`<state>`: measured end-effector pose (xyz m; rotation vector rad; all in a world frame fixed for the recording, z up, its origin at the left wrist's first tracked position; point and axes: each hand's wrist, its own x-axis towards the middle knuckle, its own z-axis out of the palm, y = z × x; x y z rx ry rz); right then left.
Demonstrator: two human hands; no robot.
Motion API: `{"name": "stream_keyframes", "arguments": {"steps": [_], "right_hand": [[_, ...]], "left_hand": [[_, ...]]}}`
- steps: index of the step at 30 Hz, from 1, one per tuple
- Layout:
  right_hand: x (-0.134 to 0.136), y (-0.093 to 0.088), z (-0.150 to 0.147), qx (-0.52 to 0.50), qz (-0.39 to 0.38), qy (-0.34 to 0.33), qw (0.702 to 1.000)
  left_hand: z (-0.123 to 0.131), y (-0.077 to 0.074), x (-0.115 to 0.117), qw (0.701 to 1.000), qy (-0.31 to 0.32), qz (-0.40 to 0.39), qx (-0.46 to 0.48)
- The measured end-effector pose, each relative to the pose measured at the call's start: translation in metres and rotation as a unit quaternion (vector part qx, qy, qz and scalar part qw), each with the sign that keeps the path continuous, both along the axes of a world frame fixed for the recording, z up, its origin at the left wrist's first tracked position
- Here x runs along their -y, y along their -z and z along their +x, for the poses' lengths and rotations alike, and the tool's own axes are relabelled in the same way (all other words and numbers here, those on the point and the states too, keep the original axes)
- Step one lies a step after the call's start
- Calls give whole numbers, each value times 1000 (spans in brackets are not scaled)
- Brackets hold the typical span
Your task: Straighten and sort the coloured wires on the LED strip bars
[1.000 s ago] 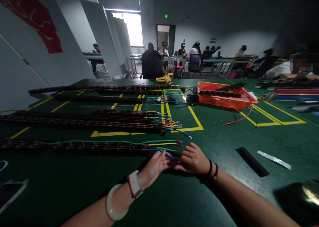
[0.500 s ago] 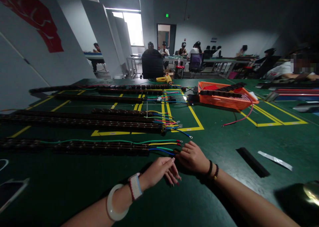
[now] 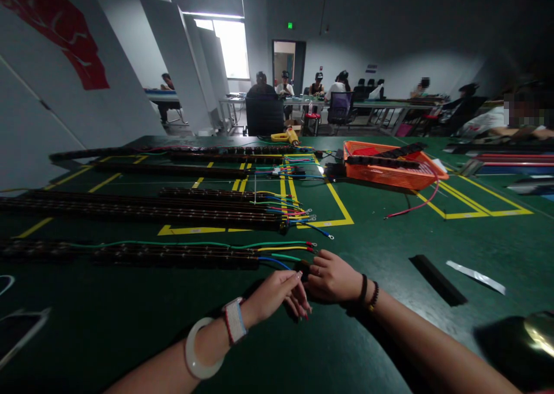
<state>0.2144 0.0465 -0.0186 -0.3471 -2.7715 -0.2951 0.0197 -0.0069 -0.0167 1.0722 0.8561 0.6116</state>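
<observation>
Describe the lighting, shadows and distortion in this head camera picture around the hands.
Head view: dim overall; the window at the back is blown out; the green table reads dark, with shadow under the left hand and right hand; the wide lens bends the long black strips near the left edge; the coloured wires look sharp.

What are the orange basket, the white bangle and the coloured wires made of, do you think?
Basket: probably moulded plastic, matt orange, with a fine lattice wall.
Bangle: smooth, glossy, milky white. It may be jade, glass or resin; the look leaves it open.
Wires: bendy, with coloured plastic-looking insulation. Some end in small shiny lugs, likely metal.
</observation>
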Motion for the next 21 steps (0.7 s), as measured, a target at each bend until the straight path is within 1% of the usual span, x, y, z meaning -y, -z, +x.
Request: {"name": "stream_keyframes", "arguments": {"steps": [5,8,11,14,18,21], "right_hand": [[3,0,5,-62,53,6,997],[2,3,7,-105,46,13,993],[-1,6,9,-162,-2,57,985],[-5,6,12,-196,-64,112,972],[-9,5,15,-242,-137,171,945],[-10,4,16,-265,-170,201,928]], "left_hand": [[-1,0,-1,1000,1,-4,3],[-1,1,-1,1000,4,-3,5],[-2,1,-1,1000,8,-2,4],[-1,0,-1,1000,9,-2,0],[-1,-2,-1,1000,10,-2,-8],[-1,-3,-1,1000,9,-2,-9]]}}
